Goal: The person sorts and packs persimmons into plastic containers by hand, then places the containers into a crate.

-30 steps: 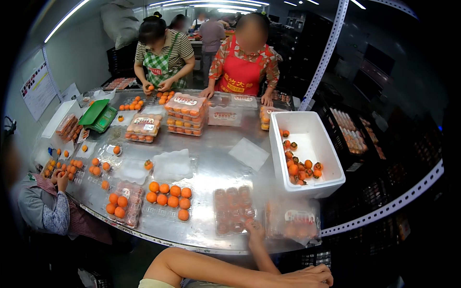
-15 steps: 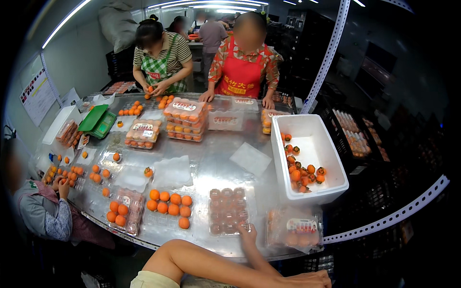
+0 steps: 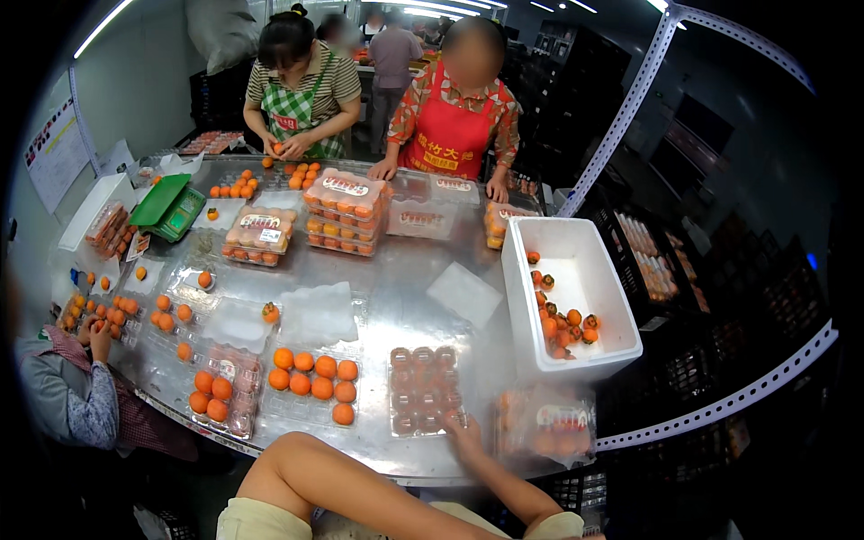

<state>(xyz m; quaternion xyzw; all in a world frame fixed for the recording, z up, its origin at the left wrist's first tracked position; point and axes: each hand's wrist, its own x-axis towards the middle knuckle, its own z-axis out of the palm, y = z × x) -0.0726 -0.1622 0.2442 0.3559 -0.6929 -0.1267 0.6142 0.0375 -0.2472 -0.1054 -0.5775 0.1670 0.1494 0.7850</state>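
Observation:
My right hand (image 3: 464,438) grips the near right corner of a clear plastic fruit tray (image 3: 423,391) with rounded cups, which lies flat on the metal table. Its fingertips are at the tray's edge. My left forearm (image 3: 360,481) crosses low in front of me toward the right. The left hand itself is out of the picture beyond the lower edge. Left of the tray, an open clear tray holds several orange persimmons (image 3: 322,387). Right of my hand lies a filled, closed clear fruit box (image 3: 545,423) with a printed label.
A white foam box (image 3: 621,346) with loose persimmons stands at the right. Stacked fruit boxes (image 3: 344,211) and a green basket (image 3: 183,216) are farther back. Two people in aprons work across the table; another works at the left. A perforated metal post (image 3: 621,117) rises at the right.
My left hand has gone out of view at the lower edge. My right hand stays at the tray's corner, with more of its arm showing. The view has shifted slightly.

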